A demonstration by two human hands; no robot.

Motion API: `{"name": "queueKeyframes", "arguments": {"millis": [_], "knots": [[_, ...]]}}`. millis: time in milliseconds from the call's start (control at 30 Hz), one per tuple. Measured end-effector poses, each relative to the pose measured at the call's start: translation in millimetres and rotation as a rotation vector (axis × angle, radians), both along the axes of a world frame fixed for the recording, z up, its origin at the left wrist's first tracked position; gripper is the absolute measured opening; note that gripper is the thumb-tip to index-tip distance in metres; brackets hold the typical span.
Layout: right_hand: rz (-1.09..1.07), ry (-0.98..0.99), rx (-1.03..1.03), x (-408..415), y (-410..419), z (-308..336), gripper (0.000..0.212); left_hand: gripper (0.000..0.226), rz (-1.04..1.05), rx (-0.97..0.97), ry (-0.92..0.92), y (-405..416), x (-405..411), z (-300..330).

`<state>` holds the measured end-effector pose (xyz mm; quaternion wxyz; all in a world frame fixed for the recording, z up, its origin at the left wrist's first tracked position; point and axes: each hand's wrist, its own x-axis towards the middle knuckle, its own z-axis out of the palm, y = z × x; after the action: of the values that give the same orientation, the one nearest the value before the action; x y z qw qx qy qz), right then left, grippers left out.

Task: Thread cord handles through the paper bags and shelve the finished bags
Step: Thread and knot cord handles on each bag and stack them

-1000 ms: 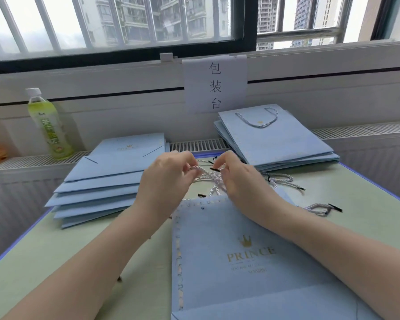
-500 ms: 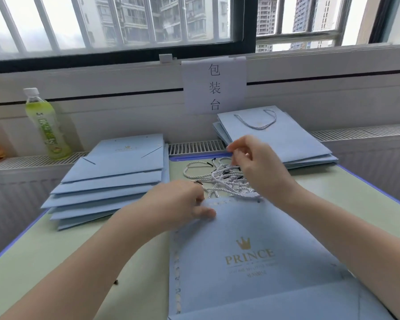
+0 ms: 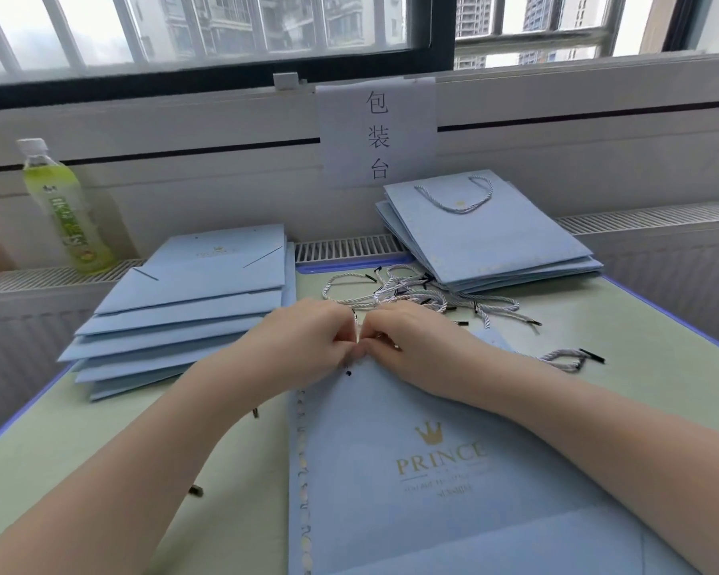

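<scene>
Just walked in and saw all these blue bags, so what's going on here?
A person is fitting cord handles to paper bags. Both hands, left and right, pinch a cord at the top edge of the flat bag in front of them. Loose cords lie behind it. An unthreaded stack sits to the left; a stack with a handle showing sits at the back right.

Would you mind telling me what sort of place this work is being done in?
Probably a packing bench by a window in a workshop or office. A paper sign taped below the window reads "packing station" in Chinese, stacks of flat blue paper bags lie on the green table, and loose cord handles lie between them.
</scene>
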<state>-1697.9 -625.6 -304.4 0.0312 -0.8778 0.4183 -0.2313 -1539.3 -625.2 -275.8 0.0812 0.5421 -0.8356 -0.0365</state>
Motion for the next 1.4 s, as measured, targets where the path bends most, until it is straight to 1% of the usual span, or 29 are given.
{"name": "queueKeyframes", "arguments": {"millis": [100,167,233,333,367,433,533,667,733,767,867,933,1000,1033,1133,1200,1267,1300,1367,1400], "knots": [[-0.039,0.034,0.016,-1,0,1,0.016,0.02,-0.046,0.091,0.013,1,0,2],[-0.059,0.079,-0.007,0,-1,0,0.02,0.02,-0.109,0.158,0.079,1,-1,2],[-0.069,0.121,-0.057,0,-3,-3,0.023,0.022,-0.131,0.168,0.136,0,-2,2],[-0.089,0.123,-0.148,-3,-4,-4,0.012,0.023,-0.11,0.14,0.192,-3,-1,1],[-0.111,0.112,-0.174,-5,-4,-1,0.012,0.027,-0.096,0.14,0.196,-4,0,1],[-0.174,0.056,-0.221,-11,-6,3,0.013,0.034,-0.064,0.138,0.218,-5,3,1],[-0.239,-0.012,-0.232,-18,-9,7,0.026,0.037,-0.055,0.136,0.399,-7,4,1],[-0.154,-0.188,-0.278,-21,-13,11,0.021,0.026,-0.032,0.127,0.588,-8,-3,-5],[-0.112,-0.271,-0.289,-21,-11,17,0.022,0.02,0.018,0.183,0.687,-8,-6,-7],[-0.083,-0.281,-0.272,-19,-8,20,0.021,0.018,0.038,0.243,0.755,-8,-6,-7],[-0.017,-0.198,-0.222,-10,-2,22,0.014,0.013,0.041,0.495,0.986,-7,0,-2],[0.022,-0.151,-0.235,-7,2,22,0.012,0.012,0.012,0.557,1.029,-7,3,-1],[0.046,-0.132,-0.222,-6,4,24,0.012,0.027,0.006,0.566,1.05,-8,5,-2],[0.046,-0.126,-0.205,-6,5,26,0.013,0.03,0.001,0.568,1.077,-8,5,-2],[0.021,-0.126,-0.21,-4,7,30,0.019,0.021,-0.031,0.544,1.18,-5,4,0],[-0.022,-0.13,-0.275,-4,9,32,0.02,0.017,-0.052,0.503,1.244,-5,4,0],[-0.14,-0.083,-0.341,-5,11,35,0.017,0.013,-0.067,0.517,1.327,-5,5,0],[-0.222,-0.039,-0.381,-7,12,37,0.016,0.016,-0.071,0.52,1.346,-4,6,1],[-0.359,0.047,-0.456,-10,13,39,0.014,0.021,-0.069,0.488,1.321,-4,7,1],[-0.392,0.059,-0.482,-11,12,40,0.016,0.02,-0.064,0.458,1.288,-4,7,1]]}}
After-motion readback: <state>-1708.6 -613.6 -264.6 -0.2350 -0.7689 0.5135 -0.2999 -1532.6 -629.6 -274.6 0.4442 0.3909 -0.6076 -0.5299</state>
